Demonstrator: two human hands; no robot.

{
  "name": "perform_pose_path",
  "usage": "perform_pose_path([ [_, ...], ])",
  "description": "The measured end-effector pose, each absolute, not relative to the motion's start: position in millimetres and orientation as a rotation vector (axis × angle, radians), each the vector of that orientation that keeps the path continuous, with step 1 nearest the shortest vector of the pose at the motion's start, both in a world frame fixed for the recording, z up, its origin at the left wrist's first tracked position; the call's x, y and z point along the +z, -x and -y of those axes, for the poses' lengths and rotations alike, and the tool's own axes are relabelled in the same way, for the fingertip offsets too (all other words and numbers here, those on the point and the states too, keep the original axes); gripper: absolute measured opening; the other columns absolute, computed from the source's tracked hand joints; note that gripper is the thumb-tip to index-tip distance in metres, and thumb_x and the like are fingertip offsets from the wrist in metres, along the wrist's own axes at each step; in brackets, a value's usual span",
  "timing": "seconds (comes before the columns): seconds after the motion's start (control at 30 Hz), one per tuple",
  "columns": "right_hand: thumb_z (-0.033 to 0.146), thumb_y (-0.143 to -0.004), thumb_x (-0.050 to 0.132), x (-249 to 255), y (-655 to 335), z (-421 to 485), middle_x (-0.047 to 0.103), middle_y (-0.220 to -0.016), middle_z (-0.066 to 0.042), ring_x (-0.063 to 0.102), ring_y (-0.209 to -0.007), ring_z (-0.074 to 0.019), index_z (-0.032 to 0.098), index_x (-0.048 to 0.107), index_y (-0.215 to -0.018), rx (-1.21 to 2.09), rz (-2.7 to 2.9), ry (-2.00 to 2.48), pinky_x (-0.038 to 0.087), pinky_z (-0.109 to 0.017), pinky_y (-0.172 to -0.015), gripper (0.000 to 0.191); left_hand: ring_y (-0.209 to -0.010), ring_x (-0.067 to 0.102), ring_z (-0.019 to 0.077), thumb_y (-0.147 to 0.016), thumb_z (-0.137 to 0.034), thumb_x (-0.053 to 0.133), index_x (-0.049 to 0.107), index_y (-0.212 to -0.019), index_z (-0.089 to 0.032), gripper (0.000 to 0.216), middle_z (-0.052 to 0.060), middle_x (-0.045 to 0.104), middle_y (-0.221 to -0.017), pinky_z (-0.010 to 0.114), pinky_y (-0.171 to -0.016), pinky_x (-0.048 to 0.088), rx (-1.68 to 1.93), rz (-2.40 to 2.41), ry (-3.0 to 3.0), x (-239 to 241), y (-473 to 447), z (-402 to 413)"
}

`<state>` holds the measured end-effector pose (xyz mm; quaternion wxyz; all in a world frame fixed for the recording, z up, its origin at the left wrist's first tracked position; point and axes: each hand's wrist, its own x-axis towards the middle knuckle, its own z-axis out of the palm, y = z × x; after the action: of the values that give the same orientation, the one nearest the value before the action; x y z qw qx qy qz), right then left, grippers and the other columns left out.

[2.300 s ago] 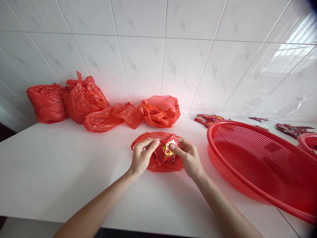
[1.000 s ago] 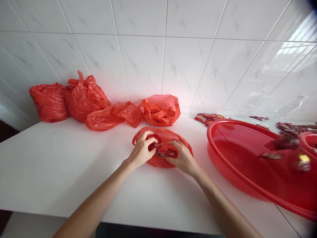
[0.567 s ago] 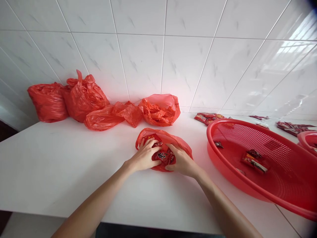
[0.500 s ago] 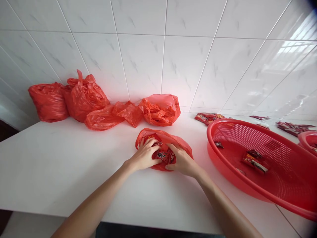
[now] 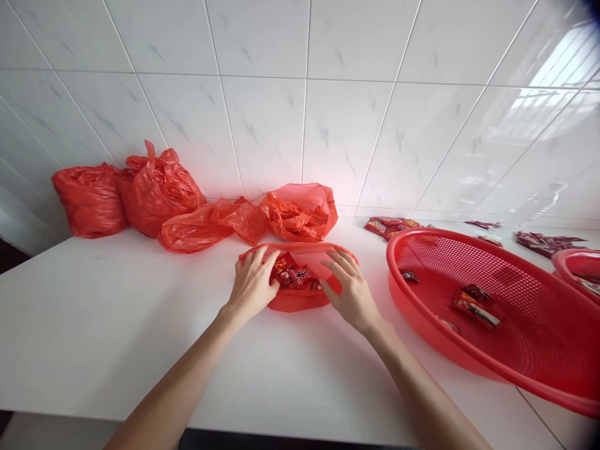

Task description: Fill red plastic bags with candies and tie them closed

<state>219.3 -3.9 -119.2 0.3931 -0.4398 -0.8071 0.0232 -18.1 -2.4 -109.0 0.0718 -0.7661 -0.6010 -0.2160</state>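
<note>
A red plastic bag [image 5: 300, 302] lies on the white counter in front of me with its mouth spread wide. Several small red snack packets [image 5: 300, 275] with printed labels show inside it. At the left side of the mouth, my left hand [image 5: 252, 281] has its fingers bent over the rim and its thumb towards the packets. On the opposite side my right hand [image 5: 349, 290] grips the rim, fingers curved and thumb inside the opening. Parts of the rim are hidden under both hands.
Two full red bags [image 5: 157, 194] stand by the tiled wall, with a crumpled bag [image 5: 194, 231] and an open bag [image 5: 300, 215] beside them. To the right, a large red basket [image 5: 434, 344] holds a few packets. More packets [image 5: 389, 226] lie behind it.
Both hands have drawn back from among the packets to the bag's sides and moved farther apart. The bag's mouth is stretched wider. The camera view has shifted slightly.
</note>
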Motion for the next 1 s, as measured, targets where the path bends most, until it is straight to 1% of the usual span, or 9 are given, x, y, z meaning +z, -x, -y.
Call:
perform_pose_path([
  [0.1, 0.011, -0.089, 0.05, -115, -224, 3, 0.056, -0.142, -0.01, 0.031, -0.147, -0.029, 0.023, 0.063, -0.12, -0.157, 2.007, 1.12, 0.029, -0.058, -0.117, 0.036, -0.132, 0.045, 0.036, -0.077, -0.012, 0.057, 0.059, -0.127, -0.025, 0.052, 0.014, 0.046, -0.149, 0.058, -0.103, 0.037, -0.609, 1.826, 2.198, -104, 25, 3],
  [0.2, 0.012, -0.088, 0.051, -114, -229, 1, 0.048, -0.15, -0.01, 0.026, -0.148, -0.0319, 0.023, 0.062, -0.122, -0.317, 1.918, 1.249, 0.02, -0.062, -0.118, 0.038, -0.139, 0.037, 0.0387, -0.074, -0.009, 0.058, 0.061, -0.125, -0.025, 0.054, 0.016, 0.039, -0.155, 0.061, -0.104, 0.034, -0.592, 1.858, 2.141, -103, 32, 1],
  [0.27, 0.015, -0.087, 0.053, -114, -232, -1, 0.047, -0.15, -0.013, 0.031, -0.145, -0.0353, 0.022, 0.062, -0.124, -0.354, 1.889, 1.356, 0.024, -0.062, -0.115, 0.039, -0.142, 0.032, 0.0415, -0.071, -0.009, 0.061, 0.061, -0.126, -0.023, 0.057, 0.018, 0.033, -0.157, 0.062, -0.105, 0.033, -0.587, 1.911, 2.119, -103, 36, 0],
  [0.33, 0.02, -0.085, 0.056, -115, -234, -2, 0.058, -0.134, -0.018, 0.047, -0.131, -0.0377, 0.02, 0.062, -0.126, -0.317, 1.907, 1.475, 0.034, -0.06, -0.107, 0.041, -0.139, 0.035, 0.0438, -0.071, -0.013, 0.064, 0.059, -0.128, -0.022, 0.057, 0.022, 0.034, -0.155, 0.063, -0.104, 0.033, -0.564, 2.006, 2.103, -103, 39, -2],
  [0.43, 0.024, -0.084, 0.058, -114, -236, -5, 0.07, -0.099, -0.014, 0.063, -0.093, -0.0322, 0.017, 0.059, -0.13, -0.129, 1.935, 1.616, 0.046, -0.053, -0.088, 0.047, -0.118, 0.056, 0.0419, -0.074, -0.022, 0.065, 0.057, -0.129, -0.018, 0.056, 0.025, 0.053, -0.134, 0.06, -0.096, 0.042, -0.506, 2.201, 2.147, -102, 42, -5],
  [0.53, 0.02, -0.082, 0.053, -107, -238, -9, 0.07, -0.087, -0.008, 0.063, -0.077, -0.0245, 0.018, 0.061, -0.128, 0.142, 1.825, 1.554, 0.05, -0.043, -0.077, 0.047, -0.104, 0.065, 0.0361, -0.074, -0.013, 0.06, 0.053, -0.134, -0.013, 0.061, 0.022, 0.061, -0.12, 0.049, -0.088, 0.05, -0.534, 2.282, 2.241, -98, 47, -10],
  [0.7, 0.027, -0.08, 0.063, -88, -246, -16, 0.071, -0.084, -0.004, 0.067, -0.082, -0.021, 0.017, 0.067, -0.118, 0.569, 1.498, 1.156, 0.053, -0.04, -0.085, 0.039, -0.123, 0.059, 0.0278, -0.072, -0.004, 0.053, 0.053, -0.138, -0.015, 0.067, 0.015, 0.062, -0.134, 0.037, -0.102, 0.048, -0.813, 2.138, 2.352, -82, 59, -15],
  [0.83, 0.035, -0.076, 0.074, -74, -251, -19, 0.074, -0.091, -0.005, 0.069, -0.087, -0.0217, 0.019, 0.072, -0.105, 0.887, 1.268, 0.935, 0.053, -0.04, -0.087, 0.033, -0.108, 0.066, 0.0268, -0.071, -0.01, 0.055, 0.069, -0.12, -0.019, 0.051, 0.01, 0.069, -0.123, 0.038, -0.095, 0.053, -1.106, 2.006, 2.365, -58, 71, -15],
  [1.0, 0.036, -0.071, 0.08, -60, -249, -24, 0.072, -0.09, -0.003, 0.066, -0.083, -0.0193, 0.022, 0.071, -0.088, 1.082, 1.125, 0.801, 0.054, -0.036, -0.079, 0.024, -0.092, 0.068, 0.0223, -0.071, -0.014, 0.059, 0.074, -0.108, -0.022, 0.041, 0.006, 0.071, -0.111, 0.035, -0.086, 0.056, -1.354, 1.86, 2.209, -13, 79, -12],
])
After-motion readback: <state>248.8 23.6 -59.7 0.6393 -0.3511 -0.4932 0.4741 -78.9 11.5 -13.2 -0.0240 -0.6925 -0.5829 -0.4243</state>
